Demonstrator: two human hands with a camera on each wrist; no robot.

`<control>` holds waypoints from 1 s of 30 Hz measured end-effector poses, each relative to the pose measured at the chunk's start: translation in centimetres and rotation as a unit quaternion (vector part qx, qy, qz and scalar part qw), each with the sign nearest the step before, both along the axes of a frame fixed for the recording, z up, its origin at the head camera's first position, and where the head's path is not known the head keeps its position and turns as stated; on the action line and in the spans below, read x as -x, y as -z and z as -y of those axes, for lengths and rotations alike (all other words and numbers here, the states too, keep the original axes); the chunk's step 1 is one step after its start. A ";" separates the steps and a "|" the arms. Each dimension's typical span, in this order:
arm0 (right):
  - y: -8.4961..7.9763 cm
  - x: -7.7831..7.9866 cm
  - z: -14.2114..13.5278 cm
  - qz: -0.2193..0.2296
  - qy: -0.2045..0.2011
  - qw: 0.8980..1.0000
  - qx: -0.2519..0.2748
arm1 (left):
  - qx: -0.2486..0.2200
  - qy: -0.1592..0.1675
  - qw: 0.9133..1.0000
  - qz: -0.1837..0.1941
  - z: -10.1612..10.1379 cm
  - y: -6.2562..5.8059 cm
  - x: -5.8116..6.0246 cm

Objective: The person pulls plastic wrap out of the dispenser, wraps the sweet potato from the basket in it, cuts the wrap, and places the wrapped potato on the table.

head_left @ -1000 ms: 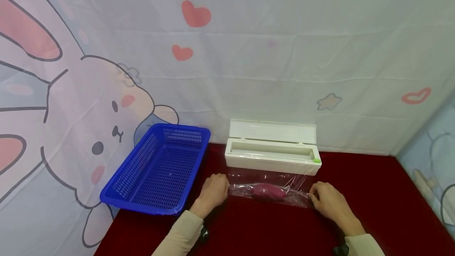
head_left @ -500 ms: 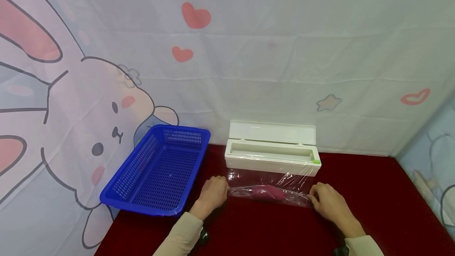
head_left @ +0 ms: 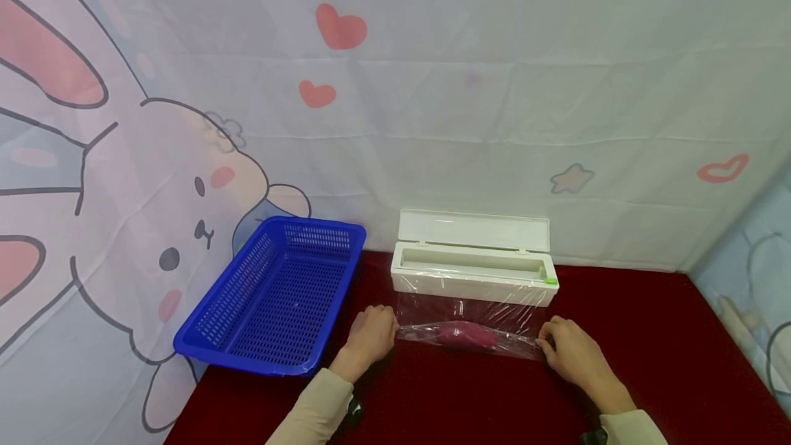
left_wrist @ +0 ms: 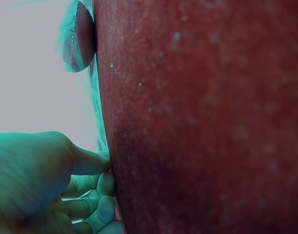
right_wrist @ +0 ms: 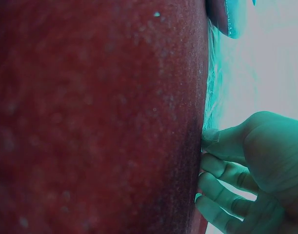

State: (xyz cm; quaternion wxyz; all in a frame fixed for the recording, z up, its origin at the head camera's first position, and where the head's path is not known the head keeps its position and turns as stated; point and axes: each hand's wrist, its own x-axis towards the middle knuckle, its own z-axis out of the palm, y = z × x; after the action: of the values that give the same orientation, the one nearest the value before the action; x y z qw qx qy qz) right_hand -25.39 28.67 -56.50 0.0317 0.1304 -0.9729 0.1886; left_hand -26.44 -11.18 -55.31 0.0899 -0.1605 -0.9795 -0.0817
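Note:
A pink oblong thing (head_left: 466, 334) lies under clear cling film (head_left: 519, 346) on the dark red cloth. My left hand (head_left: 371, 334) pinches the film's left end between thumb and fingers, low against the cloth. At the right end, my right hand (head_left: 573, 352) pinches the film in the same way. The film runs back from the pink thing to a white cling film dispenser (head_left: 472, 289), whose lid (head_left: 472, 230) stands up behind it. In the left wrist view the wrapped oblong (left_wrist: 79, 36) shows beyond the thumb, with film gathered between them.
A blue slotted basket (head_left: 247, 360) stands to the left of my left hand. A small green piece (head_left: 551, 280) sits at the dispenser's right end. Behind the table hangs a curtain (head_left: 445, 108) with a rabbit and hearts.
Both hands keep their places and their pinch on the film. The film over and in front of the pink thing lies flatter and narrower than a second ago.

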 end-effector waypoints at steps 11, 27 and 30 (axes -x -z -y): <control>0.1 -0.1 -0.1 -0.007 0.000 1.000 0.022 | -0.032 0.003 0.999 -0.005 -0.2 -0.4 0.2; -0.1 -0.4 -0.8 0.001 0.018 1.000 0.021 | -0.007 -0.011 1.000 0.010 0.1 -0.5 0.4; -0.3 -0.4 -1.0 0.004 0.021 0.999 0.024 | -0.011 -0.012 1.000 0.006 0.1 -0.5 0.5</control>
State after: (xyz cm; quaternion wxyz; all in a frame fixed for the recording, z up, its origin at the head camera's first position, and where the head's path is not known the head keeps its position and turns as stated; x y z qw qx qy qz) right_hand -24.99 29.70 -56.23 0.0346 0.1084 -0.9708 0.2113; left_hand -26.96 -11.29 -54.83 0.0868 -0.1473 -0.9810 -0.0921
